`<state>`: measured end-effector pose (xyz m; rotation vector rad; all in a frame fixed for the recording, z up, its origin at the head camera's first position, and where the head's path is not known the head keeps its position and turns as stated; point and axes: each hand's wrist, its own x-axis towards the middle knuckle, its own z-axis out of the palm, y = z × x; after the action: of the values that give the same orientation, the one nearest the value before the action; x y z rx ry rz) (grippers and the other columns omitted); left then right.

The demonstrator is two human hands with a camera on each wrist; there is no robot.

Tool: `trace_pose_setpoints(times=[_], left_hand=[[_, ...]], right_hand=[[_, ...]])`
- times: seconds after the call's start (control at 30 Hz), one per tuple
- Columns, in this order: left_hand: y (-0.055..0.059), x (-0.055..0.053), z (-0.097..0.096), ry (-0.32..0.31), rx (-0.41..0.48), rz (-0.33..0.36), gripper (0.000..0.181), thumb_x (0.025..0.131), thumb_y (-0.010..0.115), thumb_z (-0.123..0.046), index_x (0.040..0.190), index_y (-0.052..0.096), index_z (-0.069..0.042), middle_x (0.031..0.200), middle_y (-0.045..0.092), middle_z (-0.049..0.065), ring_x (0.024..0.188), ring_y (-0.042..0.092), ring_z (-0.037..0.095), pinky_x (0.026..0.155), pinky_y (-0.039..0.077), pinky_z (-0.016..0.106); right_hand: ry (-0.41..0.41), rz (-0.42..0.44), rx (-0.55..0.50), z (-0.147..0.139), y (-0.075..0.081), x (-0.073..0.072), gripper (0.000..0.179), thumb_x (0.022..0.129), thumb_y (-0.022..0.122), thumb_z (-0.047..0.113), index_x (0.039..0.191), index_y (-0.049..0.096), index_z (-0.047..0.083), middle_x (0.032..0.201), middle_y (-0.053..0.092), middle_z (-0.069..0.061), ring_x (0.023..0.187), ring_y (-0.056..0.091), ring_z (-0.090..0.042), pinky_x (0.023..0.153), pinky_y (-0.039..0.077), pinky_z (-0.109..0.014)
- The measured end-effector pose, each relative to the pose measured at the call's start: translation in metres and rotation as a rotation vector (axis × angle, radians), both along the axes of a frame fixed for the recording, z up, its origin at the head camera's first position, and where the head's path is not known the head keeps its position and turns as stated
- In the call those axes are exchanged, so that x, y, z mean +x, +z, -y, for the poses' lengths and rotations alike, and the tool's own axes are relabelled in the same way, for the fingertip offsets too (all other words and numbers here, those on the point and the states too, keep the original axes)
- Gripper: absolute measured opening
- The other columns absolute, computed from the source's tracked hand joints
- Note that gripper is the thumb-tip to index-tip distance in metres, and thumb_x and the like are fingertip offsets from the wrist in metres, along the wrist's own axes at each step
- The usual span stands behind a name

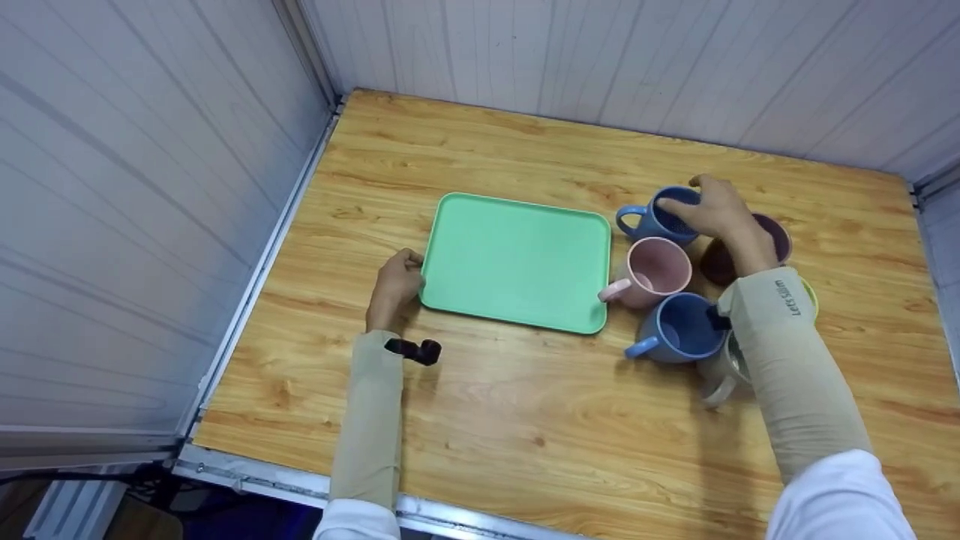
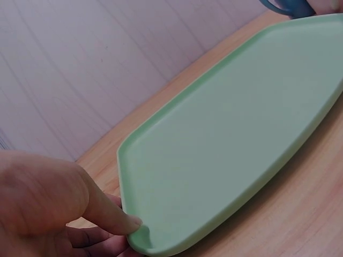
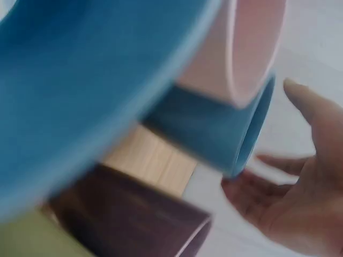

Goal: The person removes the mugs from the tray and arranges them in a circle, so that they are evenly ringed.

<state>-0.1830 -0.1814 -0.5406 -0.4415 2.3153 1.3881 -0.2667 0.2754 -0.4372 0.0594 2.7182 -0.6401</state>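
A light green rectangular tray (image 1: pixel 517 262) lies on the wooden table. My left hand (image 1: pixel 396 286) pinches its near left corner; in the left wrist view the thumb (image 2: pixel 120 219) lies over the rim, with the other fingers beside and below it. At the back of the mug group stands a blue mug (image 1: pixel 637 217), its handle pointing left. Over its rim reaches my right hand (image 1: pixel 716 210), thumb and fingers spread apart. In the right wrist view this hand (image 3: pixel 316 187) has its fingertips right at the rim of the blue mug (image 3: pixel 209 131).
Close together stand a pink mug (image 1: pixel 636 289), a second blue mug (image 1: pixel 664 346), a dark maroon mug (image 1: pixel 716 262), a greyish mug (image 1: pixel 716 375) and a yellow-green one (image 1: pixel 810 294), partly hidden by the right forearm. Pale panels (image 1: pixel 525 60) border the table.
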Motion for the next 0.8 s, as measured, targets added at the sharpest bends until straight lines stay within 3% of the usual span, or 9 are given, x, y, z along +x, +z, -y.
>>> trace_pose_setpoints(times=[0.1,0.27,0.37,0.47,0.6,0.8], left_hand=[[0.0,-0.001,0.001,0.002,-0.003,-0.001,0.04,0.09,0.041,0.002,0.128,0.051,-0.007,0.129,0.054,0.012,0.117,0.052,0.027,0.096,0.045,0.039],[0.0,-0.002,0.0,-0.014,-0.025,-0.002,0.039,0.09,0.041,0.001,0.127,0.051,-0.007,0.128,0.055,0.013,0.116,0.053,0.027,0.095,0.046,0.039],[0.0,-0.002,0.0,-0.016,-0.031,0.007,0.039,0.09,0.041,0.001,0.127,0.051,-0.007,0.129,0.055,0.013,0.116,0.053,0.028,0.096,0.046,0.04],[0.0,-0.002,0.0,-0.007,-0.026,0.008,0.039,0.09,0.04,0.002,0.126,0.051,-0.008,0.13,0.054,0.013,0.118,0.053,0.028,0.096,0.046,0.04],[-0.001,-0.002,0.0,0.006,-0.022,0.001,0.039,0.089,0.04,0.002,0.125,0.052,-0.007,0.129,0.055,0.014,0.118,0.053,0.028,0.095,0.045,0.039],[0.0,-0.001,-0.001,0.016,-0.025,0.0,0.038,0.089,0.041,0.002,0.125,0.052,-0.006,0.127,0.056,0.014,0.115,0.054,0.028,0.095,0.046,0.039]], right_hand=[[0.062,-0.046,-0.037,-0.013,0.0,-0.005,0.066,0.097,0.045,0.045,0.138,0.04,-0.007,0.133,0.044,-0.036,0.121,0.043,-0.049,0.098,0.036,-0.06],[0.114,-0.098,-0.049,-0.027,0.002,-0.011,0.039,0.099,0.045,0.02,0.13,0.053,-0.003,0.127,0.052,-0.032,0.116,0.048,-0.047,0.093,0.039,-0.058],[0.103,-0.093,-0.068,-0.032,0.001,-0.013,0.035,0.098,0.046,0.014,0.128,0.056,-0.001,0.127,0.054,-0.03,0.112,0.051,-0.045,0.089,0.043,-0.052],[0.085,-0.088,-0.086,-0.035,-0.001,-0.015,0.033,0.096,0.048,0.009,0.126,0.059,0.0,0.122,0.057,-0.029,0.105,0.056,-0.04,0.08,0.048,-0.035],[0.072,-0.101,-0.1,-0.039,-0.004,-0.018,0.031,0.093,0.052,0.005,0.122,0.062,0.0,0.114,0.06,-0.027,0.097,0.059,-0.034,0.066,0.043,-0.014],[0.073,-0.121,-0.115,-0.042,-0.007,-0.02,0.029,0.092,0.056,0.005,0.118,0.063,-0.001,0.114,0.062,-0.029,0.092,0.061,-0.028,0.063,0.041,-0.01]])
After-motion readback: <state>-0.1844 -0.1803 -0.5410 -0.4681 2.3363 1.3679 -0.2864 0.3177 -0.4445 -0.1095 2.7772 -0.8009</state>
